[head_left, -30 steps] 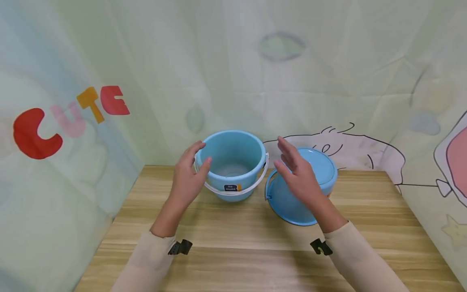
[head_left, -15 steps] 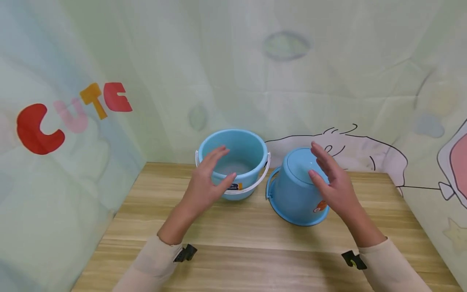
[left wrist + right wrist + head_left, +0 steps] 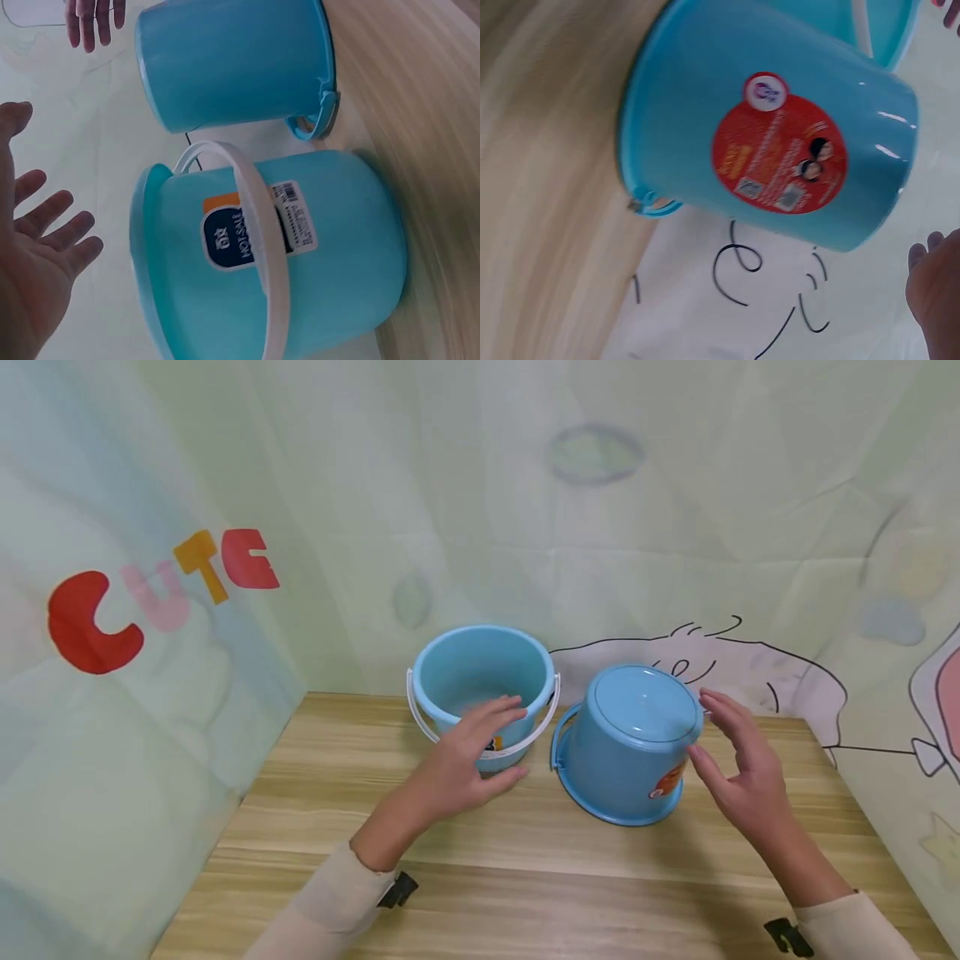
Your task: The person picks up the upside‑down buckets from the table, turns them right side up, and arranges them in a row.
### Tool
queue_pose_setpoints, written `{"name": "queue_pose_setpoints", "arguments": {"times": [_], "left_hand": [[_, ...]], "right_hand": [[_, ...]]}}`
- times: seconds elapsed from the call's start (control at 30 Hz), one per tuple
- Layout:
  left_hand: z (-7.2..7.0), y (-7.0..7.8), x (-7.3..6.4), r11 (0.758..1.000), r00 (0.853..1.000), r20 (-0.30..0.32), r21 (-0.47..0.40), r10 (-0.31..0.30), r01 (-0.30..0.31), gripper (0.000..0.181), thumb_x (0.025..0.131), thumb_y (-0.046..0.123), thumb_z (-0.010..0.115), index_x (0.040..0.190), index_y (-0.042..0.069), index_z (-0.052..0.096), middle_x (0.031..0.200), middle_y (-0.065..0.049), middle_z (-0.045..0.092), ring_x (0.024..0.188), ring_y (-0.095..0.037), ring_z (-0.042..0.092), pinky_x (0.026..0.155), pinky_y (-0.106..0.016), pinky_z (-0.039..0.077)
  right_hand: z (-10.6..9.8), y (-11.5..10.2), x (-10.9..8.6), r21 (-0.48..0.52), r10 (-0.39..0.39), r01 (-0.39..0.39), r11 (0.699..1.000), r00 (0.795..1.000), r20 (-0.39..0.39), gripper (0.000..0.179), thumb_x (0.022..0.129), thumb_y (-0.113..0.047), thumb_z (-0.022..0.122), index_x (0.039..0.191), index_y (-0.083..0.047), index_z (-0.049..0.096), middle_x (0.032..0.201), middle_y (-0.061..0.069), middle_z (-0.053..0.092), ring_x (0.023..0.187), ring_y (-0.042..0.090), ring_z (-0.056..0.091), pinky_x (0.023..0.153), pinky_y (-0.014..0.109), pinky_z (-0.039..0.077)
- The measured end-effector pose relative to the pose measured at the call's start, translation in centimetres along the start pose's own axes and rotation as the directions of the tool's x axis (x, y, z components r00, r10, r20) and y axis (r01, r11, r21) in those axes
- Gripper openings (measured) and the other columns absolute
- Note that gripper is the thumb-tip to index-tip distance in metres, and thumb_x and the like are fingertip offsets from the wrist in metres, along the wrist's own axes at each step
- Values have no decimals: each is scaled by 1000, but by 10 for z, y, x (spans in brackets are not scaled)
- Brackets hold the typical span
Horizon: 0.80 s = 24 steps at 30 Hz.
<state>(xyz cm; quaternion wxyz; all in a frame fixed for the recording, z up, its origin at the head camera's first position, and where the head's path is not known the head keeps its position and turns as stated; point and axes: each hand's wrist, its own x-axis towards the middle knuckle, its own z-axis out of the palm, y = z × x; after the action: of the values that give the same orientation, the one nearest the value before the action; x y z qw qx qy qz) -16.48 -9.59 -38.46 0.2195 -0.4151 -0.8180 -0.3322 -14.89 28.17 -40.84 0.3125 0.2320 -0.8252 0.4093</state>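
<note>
A light blue bucket (image 3: 483,672) with a white handle stands upright at the back of the table, its mouth facing up and a label on its front. To its right a darker blue bucket (image 3: 622,768) sits upside down, base up, with a red round sticker (image 3: 780,146) on its side. My left hand (image 3: 468,764), fingers spread and holding nothing, hovers in front of the upright bucket and overlaps it in the head view. Beside the right side of the upturned bucket, my right hand (image 3: 750,768) is raised with fingers extended, fingertips close to its upper edge.
The wooden table (image 3: 525,893) carries both buckets. A printed cloth (image 3: 480,527) hangs close behind them and along both sides. The upturned bucket's blue handle (image 3: 562,735) sticks out between the two buckets.
Both hands have moved to the right. The left hand went from the upright bucket's left side to its front; the right hand passed across the upturned bucket to its right side. Both buckets stayed put.
</note>
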Motion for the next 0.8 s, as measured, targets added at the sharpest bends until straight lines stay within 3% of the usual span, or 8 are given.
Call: {"name": "queue_pose_setpoints", "arguments": {"times": [0.23, 0.53, 0.8], "left_hand": [[19, -1, -3, 997, 995, 77, 44, 64, -67, 71, 82, 28, 88, 142, 6, 57, 147, -12, 56, 138, -27, 54, 113, -37, 48], [45, -1, -6, 982, 976, 161, 93, 146, -162, 66, 82, 36, 88, 134, 5, 63, 139, -10, 60, 132, -23, 58, 112, -29, 47], [66, -4, -12, 982, 960, 244, 93, 137, -164, 64, 84, 39, 87, 134, 5, 64, 135, -11, 64, 129, -23, 61, 111, -29, 48]], "right_hand": [[-9, 21, -23, -40, 17, -18, 999, 1000, -15, 77, 68, 20, 79, 140, 3, 56, 137, 23, 57, 134, -2, 47, 109, 7, 36], [-20, 40, -51, -91, 38, -32, 995, 997, 71, 73, 63, 15, 84, 131, 4, 62, 130, 14, 60, 131, -7, 45, 107, 5, 33], [-18, 58, -71, -145, 28, -4, 989, 987, 159, 62, 64, 10, 88, 121, -3, 69, 124, 16, 68, 131, -14, 43, 107, 2, 29]]}}
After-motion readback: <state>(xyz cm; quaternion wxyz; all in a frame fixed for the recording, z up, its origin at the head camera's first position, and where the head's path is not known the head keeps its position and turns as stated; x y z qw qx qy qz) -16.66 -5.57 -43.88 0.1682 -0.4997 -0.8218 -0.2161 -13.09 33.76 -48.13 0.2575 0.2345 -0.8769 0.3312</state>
